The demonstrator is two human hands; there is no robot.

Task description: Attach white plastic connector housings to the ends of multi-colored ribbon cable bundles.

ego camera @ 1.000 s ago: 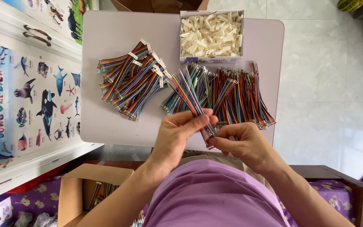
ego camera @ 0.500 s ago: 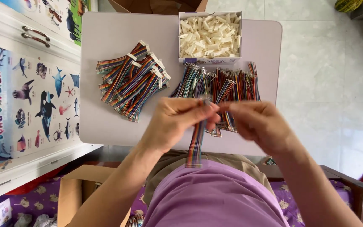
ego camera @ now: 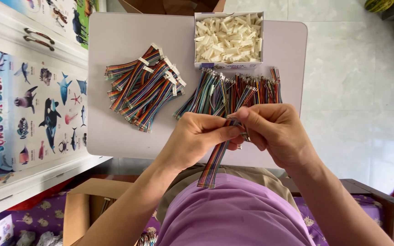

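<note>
Left hand: my left hand [ego camera: 201,136] is closed in a pinch, thumb and fingers gripping the upper end of a flat striped cable [ego camera: 215,159], near the front edge of the table.
Right hand: my right hand [ego camera: 274,130] is also closed, fingertips pressed on the same upper end of the cable and touching my left fingertips; what sits between the fingertips is too small to tell.
Cable: it hangs down from both hands, slightly tilted to the left, its free lower end resting over my purple shirt [ego camera: 233,214].
Table: a pale, rounded table top [ego camera: 115,54] lies beyond my hands.
Finished pile: on the left of the table, a heap of striped cables with white plugs [ego camera: 144,89] at their far ends, fanned and overlapping.
Loose pile: far of my hands, centre to right, a heap of striped cables with bare metal tips [ego camera: 233,91], partly hidden by my hands.
Box: at the far edge, just beyond the loose pile, an open white box [ego camera: 197,38] filled with small cream plastic plugs [ego camera: 229,38].
Left surround: a white cabinet door [ego camera: 46,38] bearing a poster of sea animals [ego camera: 33,109].
Near left: an open cardboard carton [ego camera: 80,209] below the table, beside my left forearm.
Right surround: pale floor tiles [ego camera: 356,82].
</note>
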